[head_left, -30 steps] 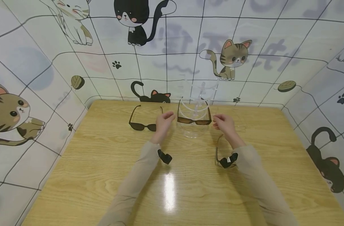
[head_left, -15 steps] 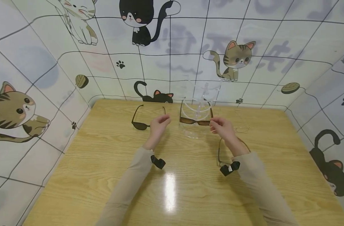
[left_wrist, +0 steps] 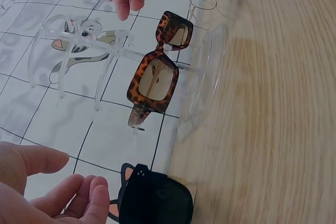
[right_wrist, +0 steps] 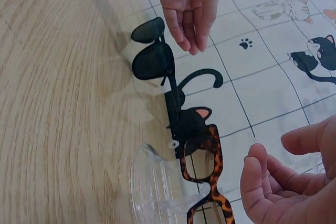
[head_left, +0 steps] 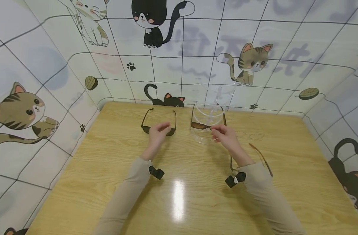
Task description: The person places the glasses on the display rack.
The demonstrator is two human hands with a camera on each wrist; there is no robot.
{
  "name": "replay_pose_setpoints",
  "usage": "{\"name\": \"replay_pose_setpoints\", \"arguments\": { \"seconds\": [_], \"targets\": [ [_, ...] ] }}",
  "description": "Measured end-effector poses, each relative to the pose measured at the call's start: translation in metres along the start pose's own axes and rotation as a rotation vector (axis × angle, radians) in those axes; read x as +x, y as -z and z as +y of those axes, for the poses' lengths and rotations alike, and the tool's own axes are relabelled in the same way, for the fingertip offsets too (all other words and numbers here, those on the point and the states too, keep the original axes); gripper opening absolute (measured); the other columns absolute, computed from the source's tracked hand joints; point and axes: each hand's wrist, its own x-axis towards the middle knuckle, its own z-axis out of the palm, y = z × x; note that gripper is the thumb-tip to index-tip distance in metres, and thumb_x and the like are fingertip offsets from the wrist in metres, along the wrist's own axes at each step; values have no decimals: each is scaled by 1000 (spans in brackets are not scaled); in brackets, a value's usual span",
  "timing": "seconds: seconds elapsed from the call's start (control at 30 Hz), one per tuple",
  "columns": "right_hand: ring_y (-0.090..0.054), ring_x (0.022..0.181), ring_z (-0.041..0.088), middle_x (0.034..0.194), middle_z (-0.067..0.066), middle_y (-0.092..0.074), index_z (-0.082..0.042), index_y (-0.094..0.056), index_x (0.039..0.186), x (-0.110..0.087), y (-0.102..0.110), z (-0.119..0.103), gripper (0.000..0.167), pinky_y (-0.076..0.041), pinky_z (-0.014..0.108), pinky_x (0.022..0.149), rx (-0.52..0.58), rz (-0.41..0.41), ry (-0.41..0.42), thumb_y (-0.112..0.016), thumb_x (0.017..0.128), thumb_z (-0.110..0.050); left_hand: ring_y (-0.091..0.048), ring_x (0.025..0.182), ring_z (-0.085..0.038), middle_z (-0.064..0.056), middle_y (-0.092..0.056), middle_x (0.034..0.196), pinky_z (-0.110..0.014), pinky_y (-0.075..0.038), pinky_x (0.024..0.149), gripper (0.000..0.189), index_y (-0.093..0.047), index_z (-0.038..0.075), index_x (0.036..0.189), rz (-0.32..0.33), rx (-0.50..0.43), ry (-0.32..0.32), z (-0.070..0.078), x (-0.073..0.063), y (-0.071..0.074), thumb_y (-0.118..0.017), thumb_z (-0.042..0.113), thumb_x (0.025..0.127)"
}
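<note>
My left hand (head_left: 156,139) hovers by the black sunglasses (head_left: 145,129), covering part of them in the head view. In the left wrist view its thumb and loosely bent fingers are apart, with nothing between them, and the black lens (left_wrist: 157,200) is close by. Tortoiseshell sunglasses (head_left: 197,126) sit on a clear display stand (head_left: 200,141), low on it and above its base. My right hand (head_left: 229,141) is in front of their right lens, hiding it. The right wrist view shows a gap between that hand (right_wrist: 294,182) and the tortoiseshell frame (right_wrist: 216,145); it holds nothing.
Thin wire-rimmed glasses (head_left: 256,139) lie right of the stand. Another pair of glasses with brown temples (head_left: 262,156) lies partly under my right forearm. A cat-printed cloth wall (head_left: 167,71) rises behind the wooden table (head_left: 196,195).
My left hand has moved left, away from the stand and over to the black sunglasses. The right hand has shifted a little left, across the tortoiseshell sunglasses' right lens. The head view has turned slightly left.
</note>
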Motion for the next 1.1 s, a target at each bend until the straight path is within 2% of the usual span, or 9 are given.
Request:
{"name": "replay_pose_setpoints", "arguments": {
  "seconds": [0.2,0.43,0.57,0.7,0.77,0.97,1.1],
  "targets": [
    [-61,78,18,87,5,-61,5,-57,121,1,-13,-5,33,-55,39,76,1,-31,-24,-54,96,-18,-58,106,-23,-14,-65,113,-35,-48,92,23,-67,0,110,43,23,5,-4,0,13,-64,6,88],
    [-61,83,28,95,17,-62,5,-57,121,4,-29,-10,33,-53,47,80,36,-68,-18,-54,96,-17,-57,107,-24,-15,-63,115,-35,-48,90,27,-64,-3,114,54,45,14,-6,-2,32,-63,7,89],
    [-62,79,20,94,17,-62,6,-57,120,6,-38,-13,32,-54,45,79,43,-79,-12,-54,96,-16,-57,106,-24,-16,-63,116,-34,-48,90,28,-63,-4,116,65,57,13,-8,-3,43,-61,6,90],
    [-60,75,12,89,11,-63,6,-57,120,9,-46,-16,32,-54,42,78,56,-94,-18,-54,96,-15,-55,109,-24,-17,-62,118,-34,-47,92,29,-61,-5,117,81,55,31,-12,-2,53,-60,7,91],
    [-60,75,13,88,10,-63,7,-57,120,11,-50,-17,33,-54,41,78,57,-106,-14,-54,96,-15,-54,110,-24,-17,-61,119,-34,-46,93,30,-61,-5,118,87,56,41,-14,-2,58,-60,7,91],
    [-61,78,15,104,24,-61,6,-57,120,20,-64,-19,32,-52,47,83,72,-129,-24,-54,96,-14,-53,112,-25,-17,-60,120,-35,-46,93,29,-62,-2,119,113,50,62,-17,-2,71,-60,7,91],
    [-62,83,19,107,25,-60,4,-57,121,25,-73,-19,31,-49,50,87,90,-140,-51,-53,96,-13,-54,111,-25,-18,-60,120,-32,-47,90,29,-62,-3,119,133,53,80,-20,-2,80,-59,7,91]
  ]
}}
